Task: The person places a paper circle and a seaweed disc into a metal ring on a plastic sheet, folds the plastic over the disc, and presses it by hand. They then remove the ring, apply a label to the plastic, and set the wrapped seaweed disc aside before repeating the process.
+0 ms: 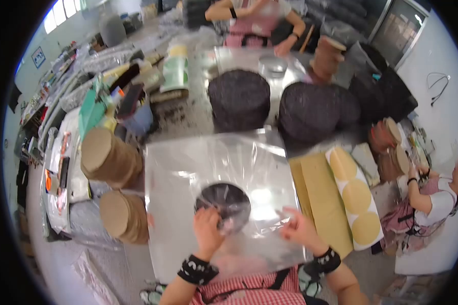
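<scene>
A stack of clear plastic sheets point(224, 162) lies on the table in front of me. A dark round disc point(224, 201) rests on it near the front. My left hand point(207, 229) sits on the disc's near edge, fingers curled over it. My right hand point(299, 230) presses flat on the plastic sheet to the right of the disc, fingers spread. Both wrists wear black patterned cuffs.
Two tall stacks of dark discs point(239, 99) point(310, 109) stand behind the sheets. Brown cardboard rounds point(109, 157) point(123, 216) are piled at left. A strip of yellow round stickers point(355, 198) lies at right. One person point(259, 23) works across the table, another point(432, 198) at right.
</scene>
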A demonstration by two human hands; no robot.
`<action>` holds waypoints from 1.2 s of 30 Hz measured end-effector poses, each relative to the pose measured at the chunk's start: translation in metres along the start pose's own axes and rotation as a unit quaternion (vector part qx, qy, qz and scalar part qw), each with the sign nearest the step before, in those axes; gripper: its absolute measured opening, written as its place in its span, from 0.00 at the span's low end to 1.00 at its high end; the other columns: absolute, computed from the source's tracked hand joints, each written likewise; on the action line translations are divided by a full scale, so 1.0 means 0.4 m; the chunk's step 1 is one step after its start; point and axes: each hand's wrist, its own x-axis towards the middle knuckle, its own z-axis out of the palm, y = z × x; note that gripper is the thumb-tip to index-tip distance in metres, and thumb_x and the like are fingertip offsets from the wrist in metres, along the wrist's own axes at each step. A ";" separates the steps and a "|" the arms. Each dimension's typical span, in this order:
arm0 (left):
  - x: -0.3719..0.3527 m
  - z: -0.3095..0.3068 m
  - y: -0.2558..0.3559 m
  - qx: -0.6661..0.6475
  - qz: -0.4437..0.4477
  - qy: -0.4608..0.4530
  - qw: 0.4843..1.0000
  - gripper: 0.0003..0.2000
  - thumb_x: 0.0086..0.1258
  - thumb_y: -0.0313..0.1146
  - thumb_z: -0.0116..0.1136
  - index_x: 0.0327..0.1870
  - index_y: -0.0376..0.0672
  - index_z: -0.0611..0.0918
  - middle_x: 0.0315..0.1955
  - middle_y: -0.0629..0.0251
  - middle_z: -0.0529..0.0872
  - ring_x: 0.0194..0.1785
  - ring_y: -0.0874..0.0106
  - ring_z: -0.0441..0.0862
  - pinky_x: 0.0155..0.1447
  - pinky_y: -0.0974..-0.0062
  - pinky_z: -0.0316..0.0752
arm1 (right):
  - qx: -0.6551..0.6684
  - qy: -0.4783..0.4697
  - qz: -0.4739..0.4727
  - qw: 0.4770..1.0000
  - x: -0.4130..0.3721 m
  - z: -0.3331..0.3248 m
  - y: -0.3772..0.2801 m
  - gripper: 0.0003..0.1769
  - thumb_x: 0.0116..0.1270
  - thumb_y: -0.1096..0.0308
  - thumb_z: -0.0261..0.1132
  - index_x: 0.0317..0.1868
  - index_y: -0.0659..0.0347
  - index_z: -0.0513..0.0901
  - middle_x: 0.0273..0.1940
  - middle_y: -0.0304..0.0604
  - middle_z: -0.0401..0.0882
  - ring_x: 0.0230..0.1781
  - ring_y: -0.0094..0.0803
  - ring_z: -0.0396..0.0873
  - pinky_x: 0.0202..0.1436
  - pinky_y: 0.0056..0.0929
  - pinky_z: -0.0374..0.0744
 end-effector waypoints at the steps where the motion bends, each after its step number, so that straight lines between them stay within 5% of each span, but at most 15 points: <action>1: 0.010 -0.008 0.015 0.010 -0.018 -0.011 1.000 0.20 0.47 0.32 0.76 0.41 0.42 0.81 0.46 0.58 0.88 0.58 0.57 0.83 0.72 0.55 0.68 | 0.036 0.020 -0.037 0.998 0.009 -0.032 -0.004 0.32 0.69 0.78 0.66 0.73 0.63 0.68 0.39 0.39 0.86 0.36 0.21 0.84 0.40 0.24 0.82; 2: 0.013 -0.010 0.024 -0.002 -0.038 -0.018 0.999 0.20 0.48 0.32 0.76 0.42 0.42 0.81 0.46 0.58 0.88 0.57 0.57 0.84 0.72 0.55 0.68 | 0.039 0.089 -0.073 0.993 0.019 -0.048 -0.043 0.33 0.68 0.75 0.67 0.73 0.62 0.70 0.47 0.42 0.86 0.43 0.27 0.85 0.51 0.29 0.83; 7: 0.022 -0.012 0.051 -0.010 -0.080 0.024 0.996 0.20 0.50 0.34 0.76 0.44 0.41 0.81 0.44 0.58 0.88 0.53 0.58 0.84 0.72 0.57 0.69 | -0.353 -0.038 -0.278 0.893 -0.041 0.029 -0.101 0.27 0.67 0.67 0.67 0.67 0.63 0.77 0.48 0.46 0.86 0.51 0.41 0.85 0.74 0.49 0.70; 10: 0.026 -0.022 0.057 -0.013 -0.062 0.022 0.998 0.20 0.54 0.35 0.76 0.46 0.41 0.81 0.44 0.57 0.88 0.53 0.58 0.84 0.71 0.56 0.68 | -0.612 0.029 -0.259 0.747 -0.025 0.034 -0.062 0.20 0.62 0.71 0.70 0.56 0.62 0.83 0.43 0.43 0.87 0.46 0.43 0.86 0.70 0.56 0.73; 13: 0.022 -0.029 0.046 -0.001 -0.024 -0.009 1.000 0.18 0.57 0.32 0.72 0.48 0.38 0.81 0.46 0.54 0.88 0.54 0.56 0.84 0.71 0.55 0.67 | -0.366 0.239 -0.429 0.790 -0.082 0.027 -0.233 0.14 0.58 0.80 0.70 0.45 0.59 0.85 0.39 0.41 0.87 0.42 0.41 0.85 0.63 0.51 0.78; 14: 0.011 -0.020 0.038 0.009 -0.017 -0.005 1.000 0.17 0.58 0.30 0.70 0.47 0.38 0.81 0.46 0.54 0.88 0.55 0.55 0.84 0.71 0.55 0.67 | -0.368 0.330 -0.471 0.731 -0.110 0.042 -0.286 0.15 0.55 0.84 0.71 0.40 0.57 0.84 0.37 0.41 0.86 0.41 0.40 0.85 0.57 0.47 0.80; 17: 0.005 0.004 0.016 0.016 -0.032 0.016 0.999 0.15 0.58 0.26 0.66 0.47 0.37 0.81 0.48 0.52 0.87 0.56 0.53 0.82 0.71 0.54 0.66 | -0.264 0.238 -0.475 0.805 -0.133 0.080 -0.180 0.12 0.56 0.79 0.74 0.40 0.57 0.84 0.36 0.41 0.86 0.40 0.43 0.85 0.55 0.45 0.80; 19: 0.002 0.004 0.037 -0.013 -0.111 0.019 0.994 0.15 0.57 0.23 0.64 0.48 0.36 0.81 0.50 0.51 0.86 0.58 0.52 0.81 0.72 0.54 0.66 | -0.245 0.179 -0.286 0.909 -0.110 0.128 -0.016 0.12 0.57 0.76 0.75 0.41 0.60 0.85 0.39 0.45 0.87 0.43 0.47 0.84 0.54 0.42 0.81; 21: 0.022 -0.017 0.052 -0.030 -0.100 0.041 0.994 0.16 0.57 0.23 0.64 0.49 0.36 0.83 0.51 0.51 0.86 0.60 0.51 0.80 0.71 0.54 0.66 | -0.321 0.124 -0.280 0.896 -0.080 0.165 0.138 0.21 0.58 0.72 0.78 0.51 0.66 0.84 0.48 0.53 0.86 0.51 0.50 0.83 0.56 0.40 0.81; 23: 0.023 -0.017 0.059 -0.029 -0.088 0.050 0.994 0.17 0.57 0.25 0.66 0.50 0.38 0.83 0.51 0.52 0.85 0.61 0.51 0.78 0.70 0.54 0.66 | -0.323 0.112 -0.295 0.892 -0.032 0.191 0.119 0.40 0.58 0.66 0.80 0.68 0.71 0.74 0.61 0.61 0.79 0.59 0.55 0.79 0.62 0.42 0.79; 25: 0.019 -0.014 0.053 -0.011 -0.064 0.040 0.997 0.19 0.57 0.26 0.69 0.52 0.40 0.84 0.52 0.53 0.84 0.62 0.51 0.76 0.69 0.54 0.67 | -0.103 0.132 -0.255 0.952 0.120 0.200 0.120 0.56 0.57 0.62 0.81 0.79 0.71 0.58 0.68 0.64 0.72 0.65 0.59 0.75 0.69 0.46 0.74; 28: 0.001 0.005 0.022 0.010 -0.058 0.017 0.998 0.20 0.56 0.29 0.72 0.51 0.41 0.84 0.50 0.55 0.84 0.60 0.50 0.77 0.67 0.55 0.68 | -0.055 0.209 -0.355 0.910 0.261 0.276 -0.039 0.48 0.62 0.69 0.76 0.78 0.68 0.60 0.68 0.63 0.74 0.72 0.57 0.71 0.72 0.45 0.73; 31: 0.010 -0.050 0.029 -0.047 -0.070 -0.046 0.995 0.19 0.56 0.30 0.72 0.50 0.40 0.84 0.50 0.53 0.82 0.59 0.49 0.76 0.67 0.57 0.69 | -0.227 0.173 -0.461 0.840 0.230 0.363 -0.069 0.33 0.62 0.80 0.65 0.70 0.66 0.74 0.63 0.58 0.79 0.65 0.56 0.77 0.68 0.43 0.77; 32: -0.012 -0.052 0.009 -0.119 -0.029 0.040 0.992 0.22 0.59 0.35 0.72 0.54 0.37 0.82 0.52 0.50 0.80 0.61 0.52 0.77 0.68 0.57 0.69 | -0.247 0.165 -0.463 0.835 0.225 0.366 -0.060 0.29 0.60 0.81 0.64 0.65 0.66 0.77 0.60 0.55 0.80 0.63 0.54 0.78 0.66 0.42 0.78; 36: 0.025 -0.075 -0.004 -0.380 -0.189 0.234 0.875 0.32 0.64 0.39 0.70 0.67 0.33 0.74 0.62 0.46 0.77 0.72 0.51 0.70 0.76 0.53 0.62 | -0.347 0.123 -0.404 0.837 0.234 0.352 -0.044 0.22 0.55 0.81 0.63 0.54 0.67 0.82 0.54 0.51 0.83 0.61 0.50 0.79 0.63 0.43 0.78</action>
